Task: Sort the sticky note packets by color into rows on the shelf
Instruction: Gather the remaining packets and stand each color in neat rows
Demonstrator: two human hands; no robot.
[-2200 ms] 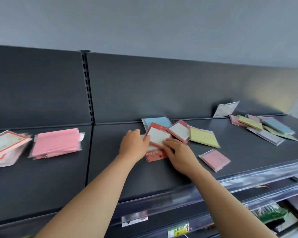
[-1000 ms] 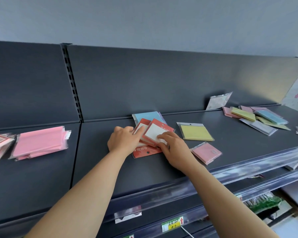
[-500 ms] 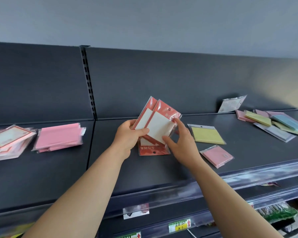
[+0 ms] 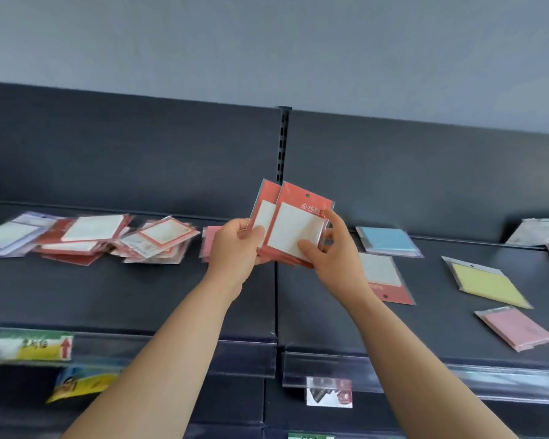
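Red packets (image 4: pixel 293 224) held upright above shelf (image 4: pixel 171 299), gripped between left hand (image 4: pixel 235 245) and right hand (image 4: pixel 333 248); fingers closed on edges. Red pile (image 4: pixel 108 239) far left.

Both forearms and hands (image 4: pixel 235 245) are bare, no sleeves showing

Both hands (image 4: pixel 235 245) grip red packets (image 4: pixel 293 229), maybe three.

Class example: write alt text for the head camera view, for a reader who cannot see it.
Two bare hands, left hand and right hand, hold up a few red-framed sticky note packets above a dark shelf. A pile of red packets lies left; blue, yellow and pink packets lie right.
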